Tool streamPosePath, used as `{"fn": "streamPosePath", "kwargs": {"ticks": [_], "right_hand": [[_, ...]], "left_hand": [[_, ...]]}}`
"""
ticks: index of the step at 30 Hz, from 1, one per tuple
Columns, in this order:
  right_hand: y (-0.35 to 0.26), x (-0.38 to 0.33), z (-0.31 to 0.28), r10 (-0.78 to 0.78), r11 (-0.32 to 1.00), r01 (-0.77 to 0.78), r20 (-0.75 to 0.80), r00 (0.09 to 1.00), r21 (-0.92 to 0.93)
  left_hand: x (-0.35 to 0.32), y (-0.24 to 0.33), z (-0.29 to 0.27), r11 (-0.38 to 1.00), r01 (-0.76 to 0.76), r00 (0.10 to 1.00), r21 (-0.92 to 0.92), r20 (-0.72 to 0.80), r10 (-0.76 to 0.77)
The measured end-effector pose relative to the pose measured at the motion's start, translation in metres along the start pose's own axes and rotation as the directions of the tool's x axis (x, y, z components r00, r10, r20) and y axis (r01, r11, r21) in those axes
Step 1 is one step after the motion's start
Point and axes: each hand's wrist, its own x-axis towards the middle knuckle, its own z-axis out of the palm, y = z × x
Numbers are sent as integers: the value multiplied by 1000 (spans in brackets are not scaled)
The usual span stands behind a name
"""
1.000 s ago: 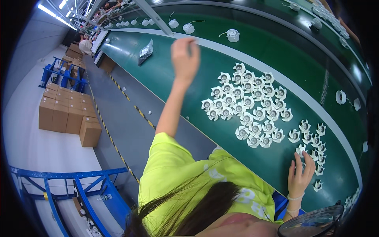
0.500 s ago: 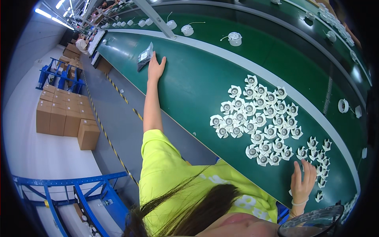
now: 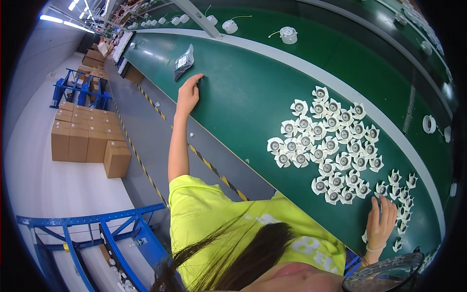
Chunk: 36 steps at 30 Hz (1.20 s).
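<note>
White fan impellers point(image 3: 343, 134) with grey round hubs lie in a wide cluster on the green worktop point(image 3: 233, 107). A smaller group of the same impellers point(image 3: 404, 194) lies at the right. My right hand point(image 3: 381, 221) rests beside this group, fingers stretched, with no thing visible in it; part of a white piece peeks out beside its wrist. My left arm reaches far forward. My left hand point(image 3: 188, 93) is over the worktop's near edge with fingers extended and nothing visible in it. Just beyond it, apart from the fingers, lies a clear plastic bag point(image 3: 184, 62) with dark contents.
Behind a pale rail point(image 3: 272, 61), a green conveyor carries white round motor housings point(image 3: 288, 35) with wires. A grey metal post point(image 3: 197, 18) rises at the rail. Cardboard boxes point(image 3: 87, 138) and a blue metal frame point(image 3: 92, 219) stand on the left.
My left hand has drawn back from the plastic bag, which now lies free of it. The view has shifted slightly; my right hand stays by the smaller impeller group.
</note>
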Motion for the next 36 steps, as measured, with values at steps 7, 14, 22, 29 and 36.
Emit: {"fn": "streamPosePath", "kwargs": {"ticks": [7,14,22,29,36], "right_hand": [[3,-3,-1,-13,1000,13,4,1000,-16],[5,-7,-8,-9,999,9,5,1000,-31],[-2,-6,-13,52,999,-52,11,999,-3],[18,5,-28,34,998,-30,-93,995,47],[126,108,0,4,1000,-1,-193,981,18]], "left_hand": [[-1,-18,12,928,267,963,261,-119,-244],[39,-19,16,882,107,963,459,173,-207],[37,-33,19,788,-153,978,596,208,33],[58,-82,33,829,-60,946,557,296,-130],[63,-123,36,842,23,938,538,280,-205]]}}
